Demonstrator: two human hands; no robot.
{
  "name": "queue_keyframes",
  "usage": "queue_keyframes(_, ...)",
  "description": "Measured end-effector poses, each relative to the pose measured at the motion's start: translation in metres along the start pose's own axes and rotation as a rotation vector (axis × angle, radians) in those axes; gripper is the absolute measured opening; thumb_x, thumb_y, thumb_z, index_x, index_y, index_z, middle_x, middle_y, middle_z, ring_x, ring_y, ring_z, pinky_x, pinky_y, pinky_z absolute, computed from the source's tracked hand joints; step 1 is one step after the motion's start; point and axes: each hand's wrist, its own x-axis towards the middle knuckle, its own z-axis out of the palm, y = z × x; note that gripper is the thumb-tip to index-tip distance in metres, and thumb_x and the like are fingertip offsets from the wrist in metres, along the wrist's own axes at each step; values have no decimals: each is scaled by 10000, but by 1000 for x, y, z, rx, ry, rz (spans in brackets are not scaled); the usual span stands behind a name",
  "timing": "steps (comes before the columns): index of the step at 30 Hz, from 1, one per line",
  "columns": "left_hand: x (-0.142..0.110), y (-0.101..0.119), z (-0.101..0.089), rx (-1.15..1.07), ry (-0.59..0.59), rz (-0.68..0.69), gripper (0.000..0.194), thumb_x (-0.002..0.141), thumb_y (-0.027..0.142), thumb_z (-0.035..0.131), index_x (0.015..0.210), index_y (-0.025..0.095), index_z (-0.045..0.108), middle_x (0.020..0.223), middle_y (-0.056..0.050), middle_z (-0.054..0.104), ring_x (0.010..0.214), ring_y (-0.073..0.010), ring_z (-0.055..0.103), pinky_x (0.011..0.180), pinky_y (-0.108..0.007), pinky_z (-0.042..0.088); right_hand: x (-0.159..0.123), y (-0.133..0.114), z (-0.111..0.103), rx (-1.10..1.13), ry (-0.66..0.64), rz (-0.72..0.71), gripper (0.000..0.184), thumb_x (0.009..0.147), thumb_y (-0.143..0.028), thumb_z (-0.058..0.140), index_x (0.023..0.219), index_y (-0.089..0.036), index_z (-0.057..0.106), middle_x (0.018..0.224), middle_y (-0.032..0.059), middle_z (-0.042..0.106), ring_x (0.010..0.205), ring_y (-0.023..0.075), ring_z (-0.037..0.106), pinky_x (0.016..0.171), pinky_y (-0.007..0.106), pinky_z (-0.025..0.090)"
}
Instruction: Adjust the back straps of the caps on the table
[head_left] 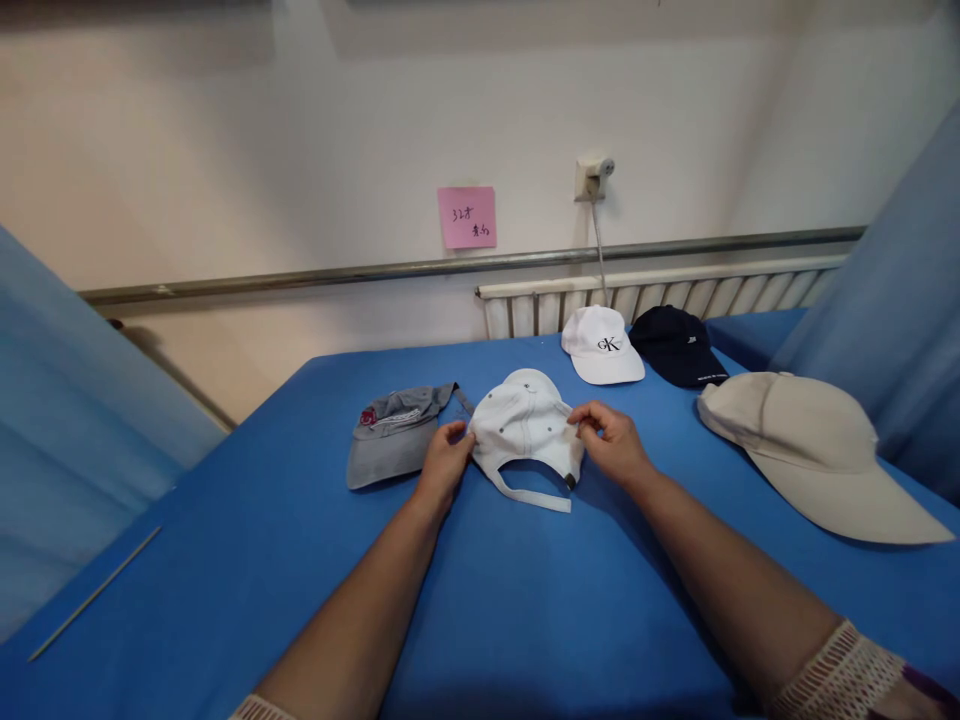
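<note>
A pale, nearly white baseball cap [517,425] lies on the blue-covered table, its back opening toward me and its strap hanging loose from a dark buckle. My left hand [448,462] grips the cap's left edge between thumb and fingers. At the right edge, my right hand [611,440] has its thumb and fingertips pinched on the fabric. Just left of the pale cap rests a grey baseball cap [397,435] with a red round patch, its brim facing me and its strap end sticking up.
Behind to the right sit a white cap [600,345] with black letters and a navy cap [675,345]. A large beige cap [817,450] lies at the right. A thin stick [94,595] is at the left edge. Blue curtains [67,420] flank the table [480,620].
</note>
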Motion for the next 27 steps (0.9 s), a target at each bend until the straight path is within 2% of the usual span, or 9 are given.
queue_keyframes(3,-9,8,-4,261,97,302,358,687,177,730,1039,174,664,1110,-107,661,1064,-261,598,941,-381,468,-14,1,1,35,-108,50,228,726,-117,453,820,-217,635,736,-11,653,643,153,570,636,262,437)
queue_keyframes(5,-20,16,-3,408,16,440,292,765,210,649,1056,187,662,1070,-80,669,989,-234,615,898,-367,483,-23,1,-1,56,-192,54,225,712,-100,465,822,-213,626,734,-18,649,648,145,573,631,252,433)
queue_keyframes(8,-43,25,5,609,-286,520,201,865,251,537,1006,188,666,935,-43,691,791,-176,628,766,-307,495,-31,-2,-7,65,-341,30,208,726,-87,481,837,-207,610,727,-23,626,639,132,564,616,243,424)
queue_keyframes(11,-65,29,15,813,-640,596,199,899,255,504,1007,204,663,950,-34,702,844,-178,630,772,-289,472,-31,-5,-12,33,-503,7,206,731,-75,505,860,-206,598,699,-29,591,606,124,534,576,237,403)
queue_keyframes(13,-75,28,21,935,-762,617,200,895,251,517,1039,211,651,986,-41,699,881,-191,623,768,-291,462,-29,-8,-13,0,-580,-21,236,724,-61,519,896,-205,593,738,-21,593,634,128,540,591,242,409)
queue_keyframes(15,-80,25,26,1035,-798,635,206,881,259,548,1061,213,637,1002,-53,690,905,-210,610,765,-301,454,-28,-10,-15,-45,-622,-73,279,723,-52,530,950,-205,587,828,0,604,707,139,561,651,257,430)
queue_keyframes(20,-82,20,32,1143,-768,682,197,878,267,562,1059,205,608,1049,-69,657,961,-237,573,809,-337,447,-29,-15,-20,-122,-703,-151,367,728,-52,573,1055,-219,563,1001,30,592,848,161,573,764,285,444)
queue_keyframes(27,-84,18,36,1174,-740,680,223,878,272,573,1082,191,603,1048,-76,646,972,-250,562,847,-371,451,-30,-20,-16,-195,-706,-162,217,804,-87,553,986,-206,562,1002,47,584,894,177,558,784,288,426)
